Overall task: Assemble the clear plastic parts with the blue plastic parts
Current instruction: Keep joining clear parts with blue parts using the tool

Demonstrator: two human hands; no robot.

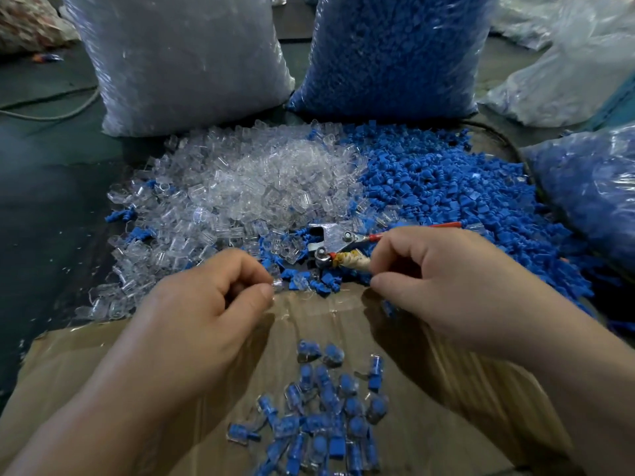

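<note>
Left grip: the left hand (206, 304) pinches one small clear plastic part (277, 286) between thumb tip and curled forefinger; the part juts out just past the fingertips, toward the right hand.
Left hand pose: back of the hand up, knuckles raised, the other fingers tucked under; the forearm runs in from the lower left.
Right grip: the right hand (446, 280) has thumb and fingers curled round the pale cloth-wrapped handle of a metal plier-like tool (331, 237).
Tool relative to grip: its shiny head sticks out left of the right fingertips, above and just right of the pinched part; its red handle passes behind the knuckles.
Right hand pose: back of the hand up, fist loosely closed; the forearm comes in from the lower right.
Beyond the left grip: a heap of clear plastic parts (261, 180).
Beyond the right grip: a heap of blue plastic parts (429, 187), touching the clear heap along its edge.
Below both grips: a brown cardboard sheet (319, 314) carrying a cluster of joined clear-and-blue pieces (323, 417), between the two forearms.
Far behind: a bag of clear parts (178, 56) and a bag of blue parts (395, 53), standing side by side.
</note>
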